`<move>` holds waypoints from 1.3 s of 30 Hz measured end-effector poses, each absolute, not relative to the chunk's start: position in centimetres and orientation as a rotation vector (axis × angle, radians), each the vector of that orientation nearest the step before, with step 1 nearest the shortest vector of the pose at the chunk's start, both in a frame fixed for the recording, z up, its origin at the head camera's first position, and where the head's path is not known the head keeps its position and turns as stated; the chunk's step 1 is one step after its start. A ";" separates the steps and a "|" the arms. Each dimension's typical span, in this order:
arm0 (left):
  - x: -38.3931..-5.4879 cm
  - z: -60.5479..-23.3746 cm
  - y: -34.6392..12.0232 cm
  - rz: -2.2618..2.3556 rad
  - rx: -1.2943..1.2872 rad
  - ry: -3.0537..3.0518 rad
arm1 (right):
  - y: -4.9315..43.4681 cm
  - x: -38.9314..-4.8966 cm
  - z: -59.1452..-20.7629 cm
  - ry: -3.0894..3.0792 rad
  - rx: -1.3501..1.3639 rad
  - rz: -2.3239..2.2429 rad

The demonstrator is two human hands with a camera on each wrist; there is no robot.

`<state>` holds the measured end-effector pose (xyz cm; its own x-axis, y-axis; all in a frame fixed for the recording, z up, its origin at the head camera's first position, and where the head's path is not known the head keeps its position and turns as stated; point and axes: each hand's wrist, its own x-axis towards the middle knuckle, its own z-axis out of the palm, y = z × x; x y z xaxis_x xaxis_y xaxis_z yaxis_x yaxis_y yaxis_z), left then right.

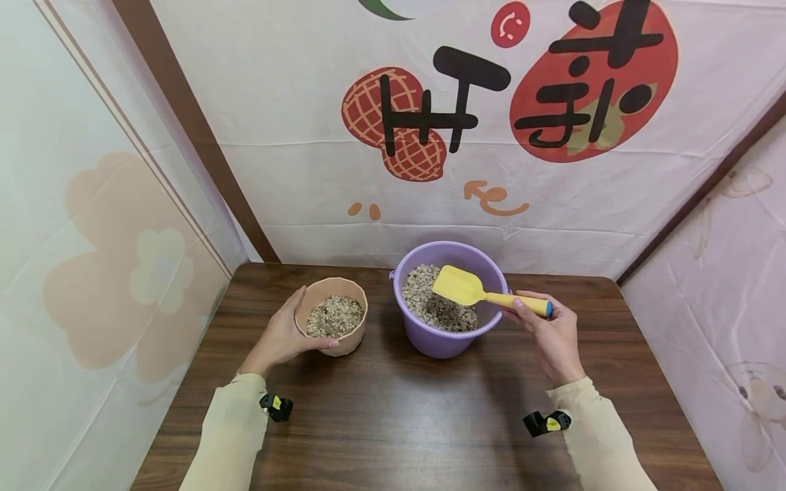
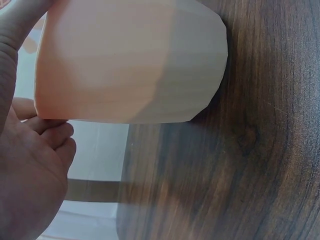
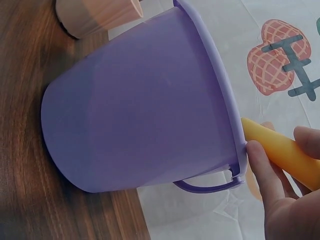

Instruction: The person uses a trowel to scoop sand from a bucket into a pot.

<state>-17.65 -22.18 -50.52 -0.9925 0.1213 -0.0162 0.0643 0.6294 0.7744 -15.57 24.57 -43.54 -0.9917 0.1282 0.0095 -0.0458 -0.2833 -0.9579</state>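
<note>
right hand (image 1: 555, 335) grips yellow scoop (image 1: 459, 285) over purple bucket (image 1: 437, 346), perhaps touching; left hand (image 1: 284, 340) clasps peach pot (image 1: 354, 340).

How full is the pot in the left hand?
Partly full: in the head view, grains lie inside the pot without reaching its top.

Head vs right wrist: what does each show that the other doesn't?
Only head: the left hand gripping the peach pot, the grains inside that pot and inside the purple bucket, and the blade of the yellow scoop.

Only right wrist: the curved bucket handle standing out from the bucket's side.

Both: bucket, pot, the right hand gripping the scoop by its handle, the wooden table and the peanut print.
</note>
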 end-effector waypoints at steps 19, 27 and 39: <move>-18.1 -46.9 -20.2 1.268 0.305 2.854 | 24.5 -15.2 -43.7 -1.814 -0.118 2.418; -18.4 -44.9 -16.5 1.303 0.452 2.832 | 24.4 -15.2 -43.8 -1.806 -0.107 2.418; -19.4 -44.6 -11.1 1.310 0.522 2.697 | 24.5 -15.4 -43.7 -1.831 -0.116 2.390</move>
<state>-19.35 -11.06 -44.64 -0.9364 0.3458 0.0602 0.2611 0.5718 0.7778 -15.37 24.53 -43.72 -0.9888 0.1482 0.0173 -0.0553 -0.2564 -0.9650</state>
